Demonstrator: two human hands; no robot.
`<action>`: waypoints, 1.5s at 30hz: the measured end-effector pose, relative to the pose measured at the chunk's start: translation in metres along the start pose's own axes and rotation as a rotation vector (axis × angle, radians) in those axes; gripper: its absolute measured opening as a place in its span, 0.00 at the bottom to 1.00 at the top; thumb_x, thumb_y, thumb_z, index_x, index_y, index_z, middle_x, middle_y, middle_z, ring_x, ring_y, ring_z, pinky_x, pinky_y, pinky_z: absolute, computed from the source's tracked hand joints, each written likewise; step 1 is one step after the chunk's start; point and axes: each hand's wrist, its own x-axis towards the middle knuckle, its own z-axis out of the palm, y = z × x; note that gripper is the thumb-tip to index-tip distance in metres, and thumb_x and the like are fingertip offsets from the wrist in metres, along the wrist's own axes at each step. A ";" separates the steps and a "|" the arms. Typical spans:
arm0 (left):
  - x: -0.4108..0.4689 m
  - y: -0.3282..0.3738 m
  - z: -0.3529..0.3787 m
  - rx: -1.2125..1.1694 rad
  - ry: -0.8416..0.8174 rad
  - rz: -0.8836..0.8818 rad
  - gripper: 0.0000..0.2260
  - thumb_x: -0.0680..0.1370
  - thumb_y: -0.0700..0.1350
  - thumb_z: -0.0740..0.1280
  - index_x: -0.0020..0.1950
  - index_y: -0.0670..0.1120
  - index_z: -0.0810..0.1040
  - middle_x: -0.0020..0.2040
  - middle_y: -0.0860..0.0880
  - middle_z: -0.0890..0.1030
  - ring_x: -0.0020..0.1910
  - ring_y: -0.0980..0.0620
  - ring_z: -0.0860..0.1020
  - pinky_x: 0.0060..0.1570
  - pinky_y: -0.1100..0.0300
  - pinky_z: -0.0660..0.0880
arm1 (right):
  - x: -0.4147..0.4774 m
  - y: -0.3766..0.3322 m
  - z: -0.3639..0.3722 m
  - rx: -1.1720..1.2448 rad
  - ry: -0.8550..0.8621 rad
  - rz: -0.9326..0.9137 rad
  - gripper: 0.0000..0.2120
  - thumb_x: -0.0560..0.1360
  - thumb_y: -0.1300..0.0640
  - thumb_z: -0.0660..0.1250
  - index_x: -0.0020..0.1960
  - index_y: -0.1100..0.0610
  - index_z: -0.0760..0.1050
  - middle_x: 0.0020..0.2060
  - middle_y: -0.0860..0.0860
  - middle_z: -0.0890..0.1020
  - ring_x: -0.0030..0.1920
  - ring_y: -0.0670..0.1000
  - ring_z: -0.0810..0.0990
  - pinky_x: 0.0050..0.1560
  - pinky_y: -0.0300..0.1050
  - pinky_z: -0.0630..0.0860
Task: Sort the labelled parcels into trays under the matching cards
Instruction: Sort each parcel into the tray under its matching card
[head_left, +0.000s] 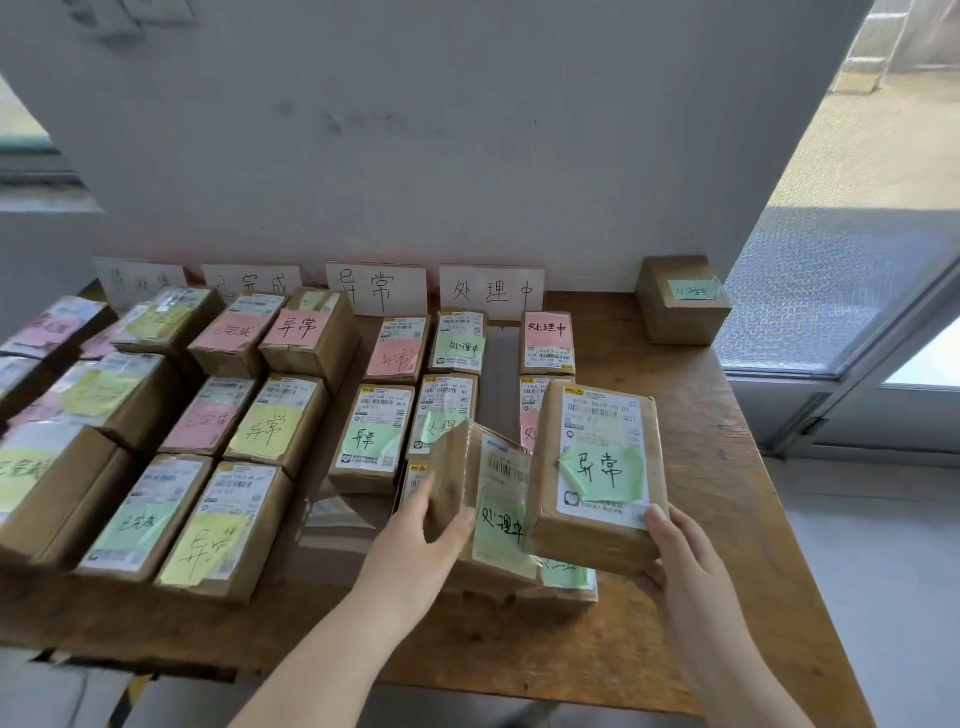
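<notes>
Wooden table; 异常 parcel in right hand, 处理中 parcel in left hand

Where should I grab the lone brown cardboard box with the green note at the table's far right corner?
Take the brown cardboard box from above, fingers across its left and right faces: it sits flat and alone with both sides free, while the white wall looks close behind it.

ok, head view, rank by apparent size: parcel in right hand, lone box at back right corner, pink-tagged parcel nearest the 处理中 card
1. parcel in the right hand, though it is nearest the camera, so true size is unsure
2. lone box
3. pink-tagged parcel
</notes>
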 end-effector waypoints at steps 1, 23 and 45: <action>0.002 0.001 0.001 0.004 -0.022 -0.008 0.32 0.77 0.62 0.61 0.76 0.60 0.51 0.75 0.56 0.61 0.73 0.50 0.62 0.68 0.51 0.63 | 0.000 0.000 0.000 0.007 0.003 0.004 0.16 0.77 0.50 0.63 0.63 0.54 0.72 0.49 0.52 0.83 0.49 0.52 0.81 0.42 0.44 0.73; 0.015 -0.025 -0.040 -0.395 0.068 -0.206 0.24 0.80 0.54 0.61 0.75 0.58 0.60 0.60 0.57 0.76 0.57 0.56 0.74 0.60 0.55 0.69 | 0.011 -0.005 0.025 0.017 -0.062 0.012 0.16 0.76 0.51 0.63 0.62 0.56 0.73 0.49 0.54 0.83 0.47 0.53 0.81 0.43 0.45 0.74; 0.000 -0.028 -0.130 0.075 -0.015 0.414 0.30 0.77 0.56 0.64 0.71 0.72 0.50 0.62 0.78 0.59 0.57 0.83 0.56 0.60 0.75 0.59 | -0.045 -0.025 0.157 -0.085 -0.126 -0.196 0.19 0.67 0.46 0.66 0.58 0.46 0.73 0.45 0.47 0.85 0.43 0.48 0.85 0.36 0.42 0.80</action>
